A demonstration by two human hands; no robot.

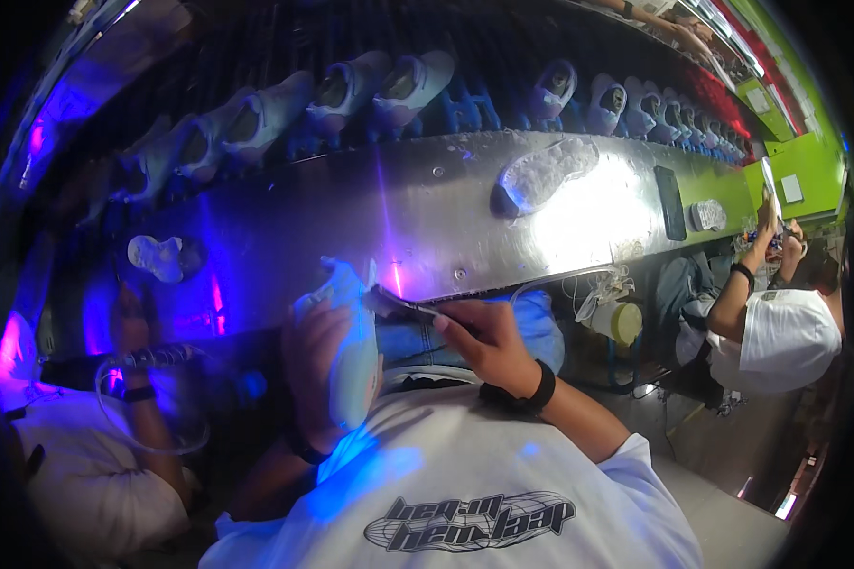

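Observation:
Upright in front of my chest, a pale shoe [354, 375] tinted blue by the light is held by my left hand [308, 351], whose fingers wrap round its side. My right hand [495, 343] pinches the handle of a small dark-headed brush [389, 302]. The brush head is right beside the shoe's upper end; I cannot tell whether it touches. Each wrist wears a dark band.
A metal bench [351, 223] runs across in front. On it lie a white sole-shaped pad [548, 175], a dark phone [670, 202], a small whitish block [708, 215] and a white piece [157, 258]. Several pale shoes [413, 90] line the rack behind. People work at both sides.

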